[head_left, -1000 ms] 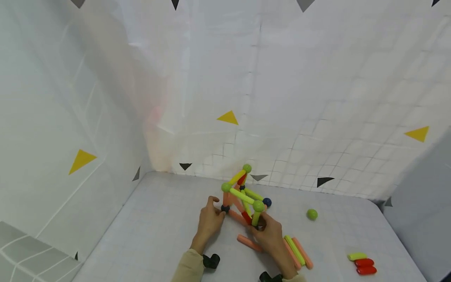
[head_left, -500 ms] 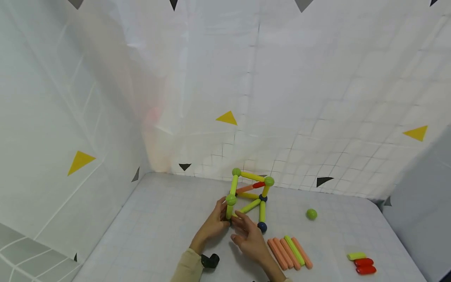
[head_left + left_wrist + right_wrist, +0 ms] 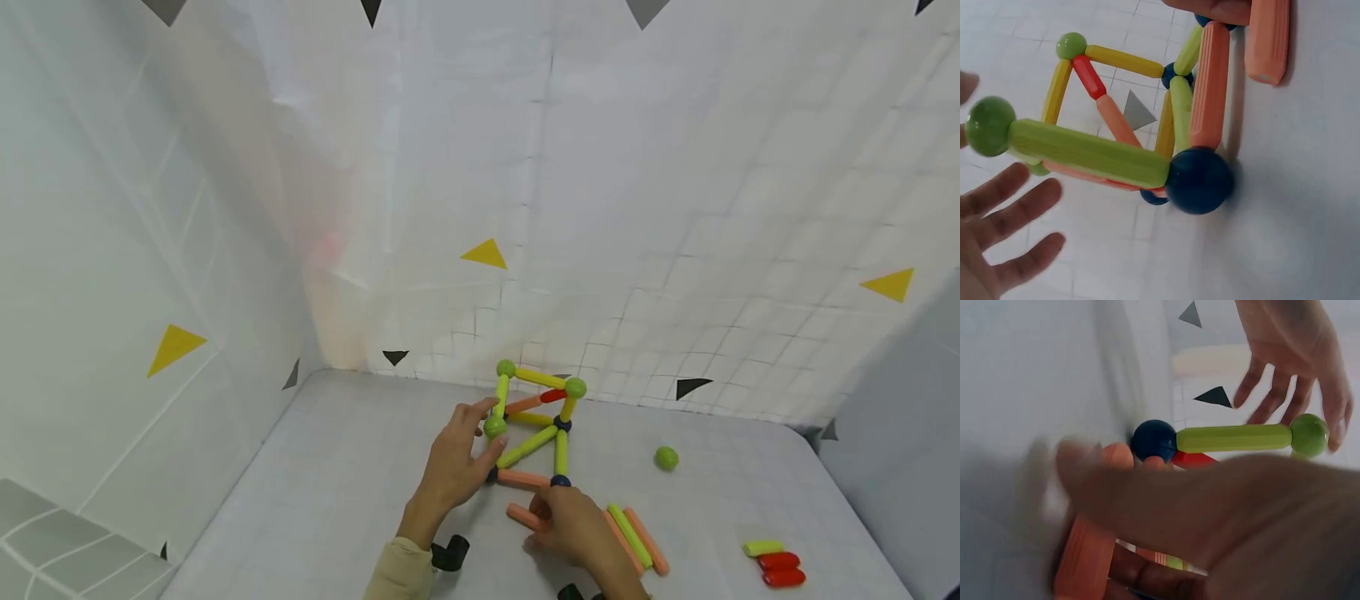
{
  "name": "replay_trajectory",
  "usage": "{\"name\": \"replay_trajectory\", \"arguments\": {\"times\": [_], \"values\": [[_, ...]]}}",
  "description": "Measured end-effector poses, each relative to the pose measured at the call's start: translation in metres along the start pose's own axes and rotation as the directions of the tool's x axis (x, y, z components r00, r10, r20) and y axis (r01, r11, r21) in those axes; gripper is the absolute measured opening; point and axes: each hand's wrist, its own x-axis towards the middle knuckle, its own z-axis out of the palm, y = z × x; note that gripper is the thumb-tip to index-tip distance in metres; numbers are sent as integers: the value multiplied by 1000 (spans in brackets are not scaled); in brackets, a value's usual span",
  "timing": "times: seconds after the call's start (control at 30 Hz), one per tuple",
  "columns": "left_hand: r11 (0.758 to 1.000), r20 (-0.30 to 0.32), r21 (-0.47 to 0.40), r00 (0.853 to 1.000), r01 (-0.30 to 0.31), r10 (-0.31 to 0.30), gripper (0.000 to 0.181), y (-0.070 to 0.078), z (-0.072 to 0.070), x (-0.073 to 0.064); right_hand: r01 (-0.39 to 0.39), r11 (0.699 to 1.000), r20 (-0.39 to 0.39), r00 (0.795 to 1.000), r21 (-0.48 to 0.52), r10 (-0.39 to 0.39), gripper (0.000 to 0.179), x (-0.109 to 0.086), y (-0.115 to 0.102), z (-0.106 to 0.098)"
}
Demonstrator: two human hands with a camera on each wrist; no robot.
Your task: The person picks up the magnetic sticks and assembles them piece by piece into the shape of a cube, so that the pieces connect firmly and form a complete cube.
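A frame of building rods (image 3: pixel 540 379) joined by green and dark blue balls stands near the back wall. My left hand (image 3: pixel 452 467) is around its near-left green ball (image 3: pixel 495 427), fingers spread; whether it touches the ball I cannot tell. A green rod (image 3: pixel 1091 150) runs from that ball to a dark blue ball (image 3: pixel 1200 181) at table level. In front of the frame my right hand (image 3: pixel 576 525) pinches an orange rod (image 3: pixel 523 516), with the thumb crossing it in the right wrist view. Part of this rod is hidden by the hand.
Green and orange rods (image 3: pixel 647 542) lie side by side right of my right hand. Farther right are a loose green ball (image 3: pixel 666 457), a short green rod (image 3: pixel 763 547) and two red pieces (image 3: pixel 781 570). A black elbow-shaped piece (image 3: pixel 452 553) lies by the left wrist.
The frame has been turned, so its orange base rod faces me. My left hand has risen to the near green ball. My right hand has come off the frame to the orange rod in front.
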Motion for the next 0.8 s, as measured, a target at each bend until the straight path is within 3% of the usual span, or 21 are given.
{"name": "replay_trajectory", "arguments": {"times": [0.13, 0.3, 0.47, 0.63, 0.8], "values": [[1000, 33, 10, 999, -3, 3, 38, 1, 2, 2, -47, 999, 34, 998, -8, 48, 30, 1, 0, 1], [997, 39, -70, 999, -35, 38, 29, 0, 4, 2, -95, 995, 7, 995, -25, 95, 23, -3, 3, -1], [987, 68, -159, 997, -23, 34, 27, -2, 3, 2, -8, 998, -10, 1000, 67, 9, 18, -9, 16, -15], [982, 91, -186, 995, -19, 36, 26, -3, 0, 3, 116, 978, -167, 982, 176, -86, 18, -12, 30, -34], [978, 93, -209, 995, 2, 18, 26, -3, -2, 4, 136, 928, -359, 933, 346, -4, 22, -9, 34, -41]]}}
